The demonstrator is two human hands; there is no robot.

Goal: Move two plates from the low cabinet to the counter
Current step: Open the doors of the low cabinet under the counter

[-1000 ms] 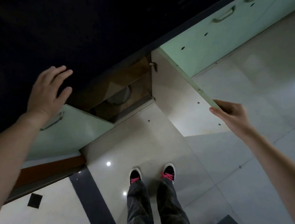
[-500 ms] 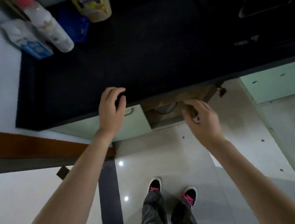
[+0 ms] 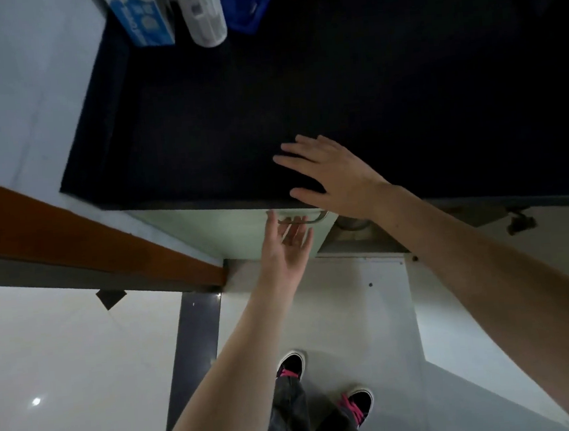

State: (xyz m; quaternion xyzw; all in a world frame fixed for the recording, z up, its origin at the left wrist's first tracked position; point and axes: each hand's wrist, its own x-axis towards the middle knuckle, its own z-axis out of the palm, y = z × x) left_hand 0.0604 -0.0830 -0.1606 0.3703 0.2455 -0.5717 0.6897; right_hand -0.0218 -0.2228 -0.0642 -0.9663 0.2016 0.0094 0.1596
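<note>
Both hands shifted: right hand (image 3: 336,176) now spread flat on the counter (image 3: 404,101); left hand (image 3: 287,241), open, empty, below it, nearer the plates (image 3: 352,224) lower right.

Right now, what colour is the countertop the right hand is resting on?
Black, or very dark: the countertop under the right hand shows plainly in the head view.

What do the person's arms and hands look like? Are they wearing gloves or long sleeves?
No gloves and no sleeves show. Both forearms are bare right to the picture's edge. The left hand and the right hand are bare too, and I can see no rings, watch or bracelets. Further down, the person wears dark grey trousers and black shoes with pink laces.
</note>
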